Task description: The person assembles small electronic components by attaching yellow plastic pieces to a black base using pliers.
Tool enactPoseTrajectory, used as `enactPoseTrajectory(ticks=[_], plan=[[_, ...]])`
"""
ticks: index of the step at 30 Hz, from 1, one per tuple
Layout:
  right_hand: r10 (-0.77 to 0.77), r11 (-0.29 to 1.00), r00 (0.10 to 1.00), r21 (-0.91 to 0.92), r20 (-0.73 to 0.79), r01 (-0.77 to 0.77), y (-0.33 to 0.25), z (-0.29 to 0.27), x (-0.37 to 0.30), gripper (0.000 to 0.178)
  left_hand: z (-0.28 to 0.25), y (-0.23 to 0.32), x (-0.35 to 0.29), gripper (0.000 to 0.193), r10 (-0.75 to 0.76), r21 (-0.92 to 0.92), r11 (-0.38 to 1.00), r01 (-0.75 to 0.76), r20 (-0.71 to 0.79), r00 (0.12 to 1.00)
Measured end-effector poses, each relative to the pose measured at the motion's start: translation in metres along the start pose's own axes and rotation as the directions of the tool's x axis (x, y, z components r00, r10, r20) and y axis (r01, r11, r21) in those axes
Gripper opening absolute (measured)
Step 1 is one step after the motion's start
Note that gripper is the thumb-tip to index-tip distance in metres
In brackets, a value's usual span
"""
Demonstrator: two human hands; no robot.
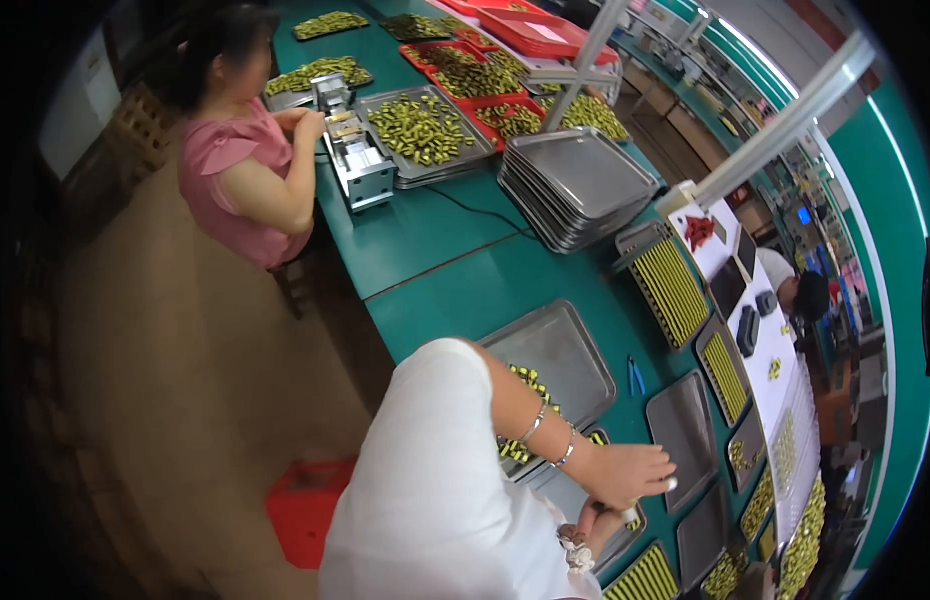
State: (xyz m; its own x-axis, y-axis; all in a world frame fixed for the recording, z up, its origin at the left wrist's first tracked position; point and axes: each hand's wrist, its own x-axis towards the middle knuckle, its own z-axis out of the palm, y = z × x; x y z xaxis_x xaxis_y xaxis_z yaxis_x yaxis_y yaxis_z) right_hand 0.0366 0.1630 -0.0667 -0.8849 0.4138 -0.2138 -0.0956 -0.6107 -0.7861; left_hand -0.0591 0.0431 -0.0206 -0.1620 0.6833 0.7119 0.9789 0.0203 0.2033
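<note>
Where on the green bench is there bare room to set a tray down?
Bare green table lies between the co-worker's metal fixture and the stack of empty trays, crossed by a black cable. Around the left hand and right hand, trays crowd together.

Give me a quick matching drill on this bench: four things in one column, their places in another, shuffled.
Things:
1. stack of metal trays
2. red crate
3. blue pen
4. left hand

Places:
A. on the floor beside the bench
B. over the trays at the near end of the bench
C. mid-bench, beside the slanted white pole
D. lying on bare green tabletop right of a large tray

Pairs: 1-C, 2-A, 3-D, 4-B
</note>
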Motion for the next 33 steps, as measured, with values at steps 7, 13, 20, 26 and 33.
enactPoseTrajectory(ticks=[7,13,20,26,33], plan=[[-0.231,0.886,0.949,-0.356,0.214,0.296,-0.023,0.014,0.004,0.04,0.0,0.022,0.003,0.047,-0.463,-0.494,0.825,0.274,-0.313,0.83],[-0.382,0.507,0.811,-0.634,0.443,0.584,-0.026,0.011,0.0,0.036,0.001,0.03,0.002,0.035,-0.762,-0.981,0.085,0.174,0.048,0.646],[-0.356,0.145,0.658,-0.656,0.664,0.741,-0.035,0.039,-0.007,0.034,0.009,0.024,-0.006,0.035,-0.718,-0.96,-0.273,0.064,0.248,0.65],[-0.369,0.042,0.601,-0.633,0.709,0.773,-0.036,0.036,-0.011,0.031,-0.008,0.019,-0.011,0.036,-0.731,-0.765,0.192,0.614,0.306,0.61],[-0.407,0.058,0.604,-0.641,0.685,0.766,-0.029,0.04,-0.006,0.033,-0.015,0.02,-0.007,0.037,-0.769,-0.817,0.072,0.572,0.32,0.554]])
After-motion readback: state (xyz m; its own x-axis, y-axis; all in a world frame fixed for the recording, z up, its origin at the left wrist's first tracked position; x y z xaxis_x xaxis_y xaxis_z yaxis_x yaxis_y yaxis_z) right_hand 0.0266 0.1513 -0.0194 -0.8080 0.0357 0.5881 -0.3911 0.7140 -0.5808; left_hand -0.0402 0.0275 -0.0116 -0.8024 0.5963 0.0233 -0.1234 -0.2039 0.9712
